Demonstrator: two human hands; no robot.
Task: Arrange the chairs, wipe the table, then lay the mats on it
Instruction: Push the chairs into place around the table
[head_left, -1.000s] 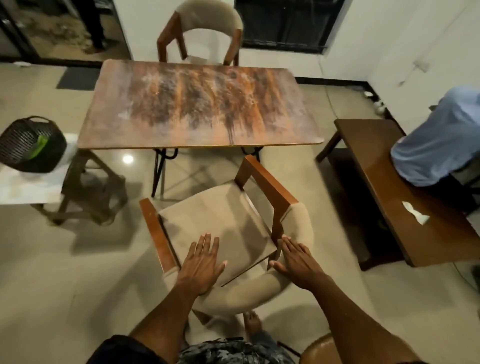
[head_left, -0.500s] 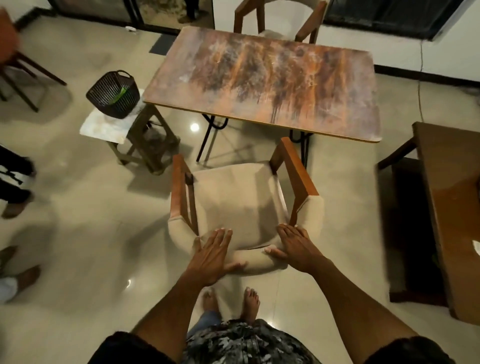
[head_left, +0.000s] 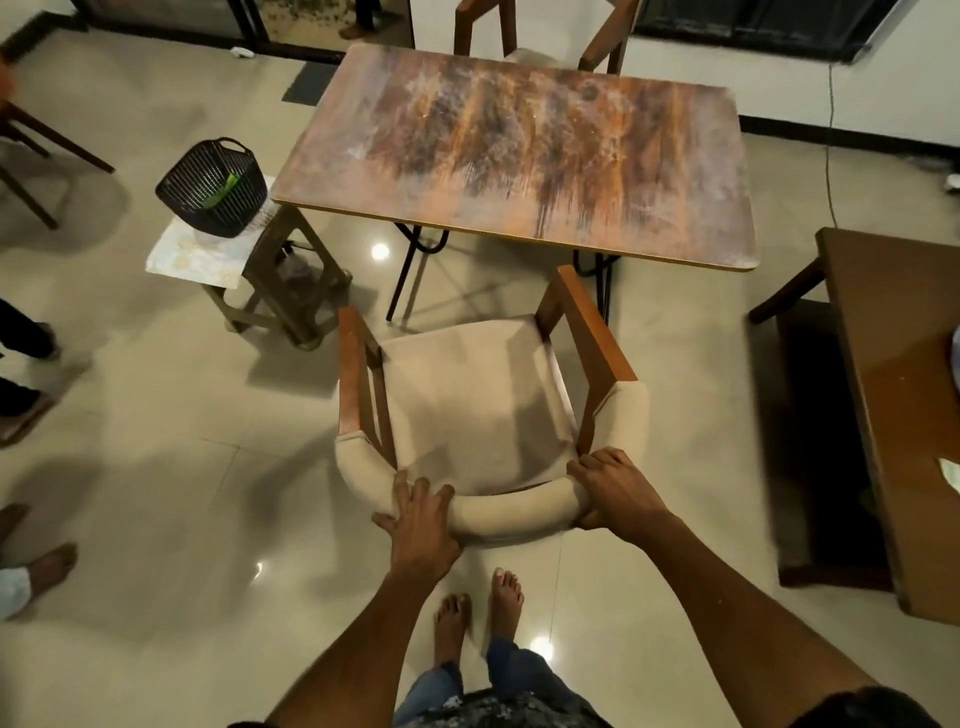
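A beige cushioned chair (head_left: 467, 395) with brown wooden arms stands in front of me, facing the rust-patterned table (head_left: 524, 150). My left hand (head_left: 421, 514) grips the padded backrest at its left curve, fingers wrapped over the top. My right hand (head_left: 615, 493) holds the backrest at its right end, thumb under and fingers curled over. A second chair (head_left: 540, 31) stands at the table's far side, mostly hidden by the tabletop. No mats or cloth show on the table.
A black basket (head_left: 213, 187) with something green inside sits on a small stool (head_left: 249, 260) left of the table. A dark wooden bench table (head_left: 893, 395) runs along the right. Other people's feet (head_left: 36, 566) are at the left edge. My bare feet (head_left: 478, 608) stand behind the chair.
The chair has turned to face the table squarely. Both hands went from lying flat on the backrest to gripping it. My view has risen and shifted left.
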